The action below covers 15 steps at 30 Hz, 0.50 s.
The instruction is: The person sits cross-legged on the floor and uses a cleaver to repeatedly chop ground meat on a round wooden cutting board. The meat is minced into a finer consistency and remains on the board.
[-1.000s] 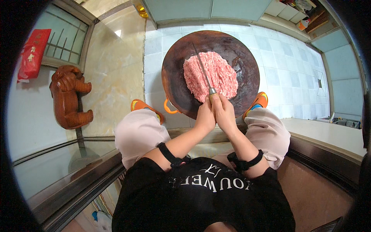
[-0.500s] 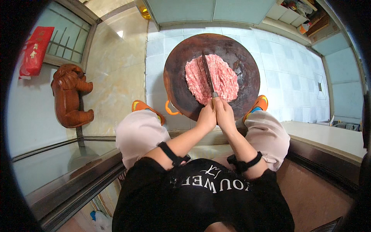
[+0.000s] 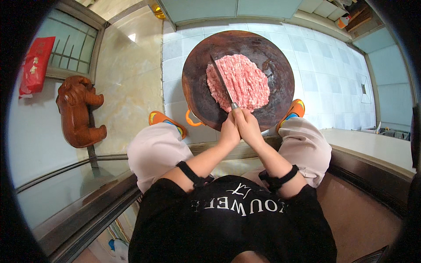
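Note:
Both my left hand (image 3: 229,131) and my right hand (image 3: 247,125) are closed together round the handle of a kitchen knife (image 3: 223,81). Its dark blade points away from me and leans toward the far left, lying over the left part of a flattened mound of pink minced meat (image 3: 245,79). The mince has ridges running along it. Under it is a big round dark wooden chopping board (image 3: 278,94) with an orange ring handle (image 3: 193,118) on its near left side. My fingers hide most of the knife's handle.
My feet, in orange slippers (image 3: 166,122), flank the board on the tiled floor (image 3: 175,72). A carved wooden elephant (image 3: 78,111) lies at the left, near a red packet (image 3: 36,65). Pale cabinets (image 3: 215,8) stand at the far side. A white counter (image 3: 368,142) is at the right.
The knife has shifted from the middle of the mince to its left part, its tip swinging left. Both hands moved slightly left with it. The whole view has shifted a little.

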### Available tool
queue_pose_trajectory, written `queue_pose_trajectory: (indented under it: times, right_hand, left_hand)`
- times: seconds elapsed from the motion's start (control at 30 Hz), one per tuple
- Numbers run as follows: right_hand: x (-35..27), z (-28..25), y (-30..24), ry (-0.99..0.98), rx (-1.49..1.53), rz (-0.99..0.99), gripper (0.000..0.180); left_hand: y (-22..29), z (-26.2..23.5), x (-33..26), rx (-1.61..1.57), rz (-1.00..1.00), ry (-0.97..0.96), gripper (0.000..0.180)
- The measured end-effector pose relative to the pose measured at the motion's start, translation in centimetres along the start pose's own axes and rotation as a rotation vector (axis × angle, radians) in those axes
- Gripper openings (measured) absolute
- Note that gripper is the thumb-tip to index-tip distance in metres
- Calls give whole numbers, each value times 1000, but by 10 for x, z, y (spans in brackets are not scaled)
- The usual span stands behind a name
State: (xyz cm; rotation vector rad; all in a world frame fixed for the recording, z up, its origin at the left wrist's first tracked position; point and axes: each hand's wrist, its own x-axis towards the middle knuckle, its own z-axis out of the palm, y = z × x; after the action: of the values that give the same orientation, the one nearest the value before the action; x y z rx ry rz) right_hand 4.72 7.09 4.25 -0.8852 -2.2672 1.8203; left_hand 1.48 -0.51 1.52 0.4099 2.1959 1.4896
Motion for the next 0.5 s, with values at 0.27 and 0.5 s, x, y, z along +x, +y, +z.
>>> queue_pose_trajectory:
  times: [0.27, 0.5]
  right_hand:
    - [-5, 3, 11, 47, 24, -42, 42]
    - [25, -5, 31, -188, 134, 164, 45]
  left_hand:
    - [-2, -6, 0, 31, -35, -104, 48]
    - [-17, -39, 26, 288, -39, -324, 38]
